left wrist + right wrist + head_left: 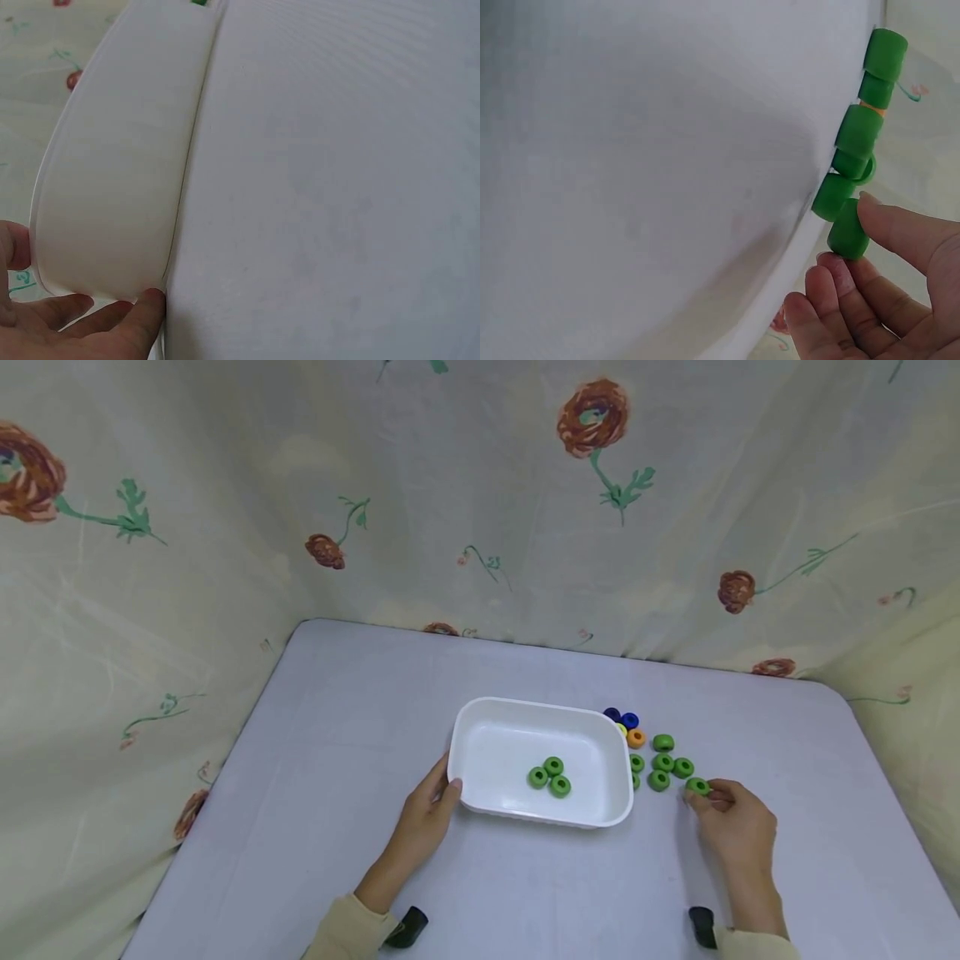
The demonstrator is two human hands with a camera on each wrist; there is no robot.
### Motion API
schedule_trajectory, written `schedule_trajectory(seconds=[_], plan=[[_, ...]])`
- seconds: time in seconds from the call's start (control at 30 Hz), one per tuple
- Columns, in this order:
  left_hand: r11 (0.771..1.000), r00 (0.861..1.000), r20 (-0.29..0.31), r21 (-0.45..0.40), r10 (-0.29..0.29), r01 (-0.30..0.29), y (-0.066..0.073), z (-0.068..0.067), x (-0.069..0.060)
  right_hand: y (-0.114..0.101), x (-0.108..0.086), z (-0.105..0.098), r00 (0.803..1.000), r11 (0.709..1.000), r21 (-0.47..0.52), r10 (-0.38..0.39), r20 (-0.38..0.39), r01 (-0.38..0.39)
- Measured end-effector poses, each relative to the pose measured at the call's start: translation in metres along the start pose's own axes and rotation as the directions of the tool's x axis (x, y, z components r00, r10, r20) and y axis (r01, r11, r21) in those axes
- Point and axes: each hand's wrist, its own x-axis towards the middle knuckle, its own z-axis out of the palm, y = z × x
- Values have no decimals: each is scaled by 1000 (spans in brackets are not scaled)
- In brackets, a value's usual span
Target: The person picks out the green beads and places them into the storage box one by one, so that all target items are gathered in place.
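Note:
A white rectangular tray [487,735] stands on the table with three green beads [553,766] inside. At its left end my left hand [423,814] grips it, thumb at the rim and fingers against the outer wall; in the left wrist view the hand [90,326] touches the tray wall [120,165]. My right hand [738,827] pinches a green bead [697,786] between thumb and fingers, right of the other beads. The right wrist view shows that bead [848,231] near the thumb tip, beside a row of green beads [860,129].
Loose green beads [663,762] lie right of the tray. An orange bead [636,738], a blue bead [630,720], a dark blue bead [612,715] and a partly hidden yellow bead [622,728] sit by its far right corner. Flowered cloth [465,468] hangs behind the table.

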Motion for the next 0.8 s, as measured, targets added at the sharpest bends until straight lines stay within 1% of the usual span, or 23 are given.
schedule_trajectory(seconds=[0.17, 0.3, 0.37, 0.47, 0.57, 0.63, 0.8], plan=[[1000, 1000, 4, 1, -6, 6, 0, 0, 0, -9, -3, -6, 998, 998, -12, -55, -43, 54], [1000, 1000, 7, -3, -11, 11, 0, 0, 0, -26, -9, -13, 994, 996, 11, -89, -65, 90], [1000, 1000, 7, -7, -14, 14, 0, 0, 0, -37, -12, -17, 993, 995, 23, -98, -60, 99], [1000, 1000, 7, -8, -9, 9, 0, 0, 0, -54, -19, -22, 994, 994, 38, -100, -33, 102], [1000, 1000, 7, -6, -1, 1, 0, 0, 0, -68, -25, -25, 992, 991, 47, -126, -14, 126], [1000, 1000, 8, -7, -2, 2, 0, 0, 0, -74, -28, -26, 986, 985, 56, -164, -16, 164], [1000, 1000, 5, -5, 3, -3, -1, 0, 0, -84, -32, -20, 963, 960, 80, -268, -15, 268]])
